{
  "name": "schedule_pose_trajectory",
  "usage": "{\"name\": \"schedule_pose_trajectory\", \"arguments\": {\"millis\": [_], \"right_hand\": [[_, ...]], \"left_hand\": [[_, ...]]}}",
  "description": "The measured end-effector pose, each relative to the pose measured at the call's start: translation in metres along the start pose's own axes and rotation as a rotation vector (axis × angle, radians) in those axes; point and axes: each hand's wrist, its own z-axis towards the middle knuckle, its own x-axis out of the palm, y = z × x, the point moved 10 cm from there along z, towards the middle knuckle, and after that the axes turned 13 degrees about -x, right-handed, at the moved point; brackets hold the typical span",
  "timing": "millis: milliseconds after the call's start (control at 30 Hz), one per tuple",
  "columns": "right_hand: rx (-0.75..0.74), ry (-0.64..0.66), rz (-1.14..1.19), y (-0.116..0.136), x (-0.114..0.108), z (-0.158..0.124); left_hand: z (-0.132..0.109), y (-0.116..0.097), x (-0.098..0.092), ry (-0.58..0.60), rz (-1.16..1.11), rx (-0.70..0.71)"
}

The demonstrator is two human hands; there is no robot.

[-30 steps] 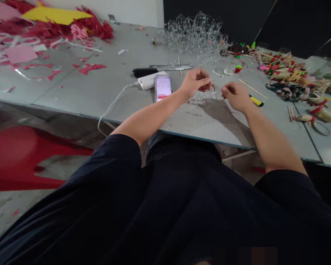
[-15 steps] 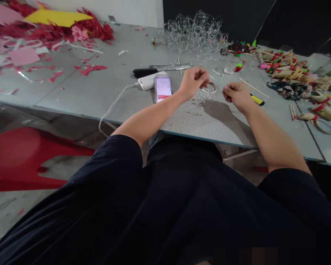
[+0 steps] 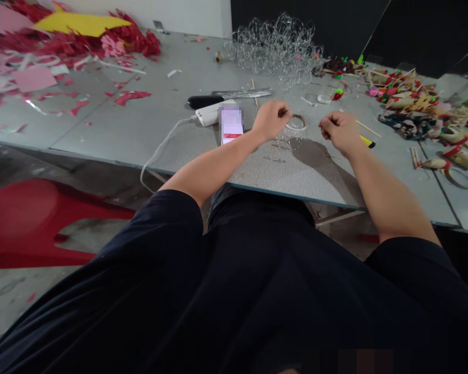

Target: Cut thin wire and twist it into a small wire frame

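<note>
My left hand [image 3: 271,118] hovers over the grey table [image 3: 148,130] with its fingers pinched together, just left of a small roll of clear tape [image 3: 297,122]. My right hand [image 3: 337,131] is curled into a loose fist a short way to the right, also pinching. A thin clear strand seems to run between the two hands, but it is too fine to make out. A little clear wire piece [image 3: 284,142] lies on the table below the hands. A yellow and black cutter [image 3: 365,141] lies just behind my right hand.
A phone [image 3: 231,123], a white power bank [image 3: 212,113] with cable and a black case [image 3: 203,101] lie left of my hands. A tangle of clear wire loops [image 3: 275,48] sits at the back. Red paper scraps [image 3: 62,44] cover the far left, coloured sticks and ornaments [image 3: 417,106] the right. A red chair [image 3: 31,221] stands lower left.
My hands have drawn slightly apart: the left moved a little down and left, off the tape roll, and the right shifted a little right and up. Both stay pinched.
</note>
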Motion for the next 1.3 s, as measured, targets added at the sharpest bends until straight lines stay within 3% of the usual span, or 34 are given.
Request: {"name": "schedule_pose_trajectory", "arguments": {"millis": [167, 333, 600, 833, 1000, 1133, 1300], "right_hand": [[-0.056, 0.007, -0.081, 0.002, -0.001, 0.001], [-0.228, -0.007, -0.210, 0.013, -0.005, 0.002], [-0.329, -0.038, -0.327, 0.018, -0.013, -0.001], [-0.347, 0.025, -0.398, 0.015, -0.006, 0.001], [-0.317, 0.139, -0.441, 0.003, 0.007, 0.002], [-0.367, 0.169, -0.448, 0.004, 0.015, 0.000], [-0.332, 0.212, -0.401, 0.006, 0.023, -0.003]], "left_hand": [[0.001, 0.007, 0.009, 0.121, -0.139, -0.132], [0.003, 0.012, 0.011, 0.158, -0.231, -0.219], [-0.009, 0.006, 0.016, 0.248, -0.329, -0.326], [-0.004, 0.009, 0.016, 0.213, -0.254, -0.255], [-0.008, 0.007, 0.027, 0.299, -0.151, -0.149], [-0.021, -0.004, 0.038, 0.372, -0.092, -0.072], [-0.031, -0.015, 0.035, 0.350, -0.020, -0.082]]}}
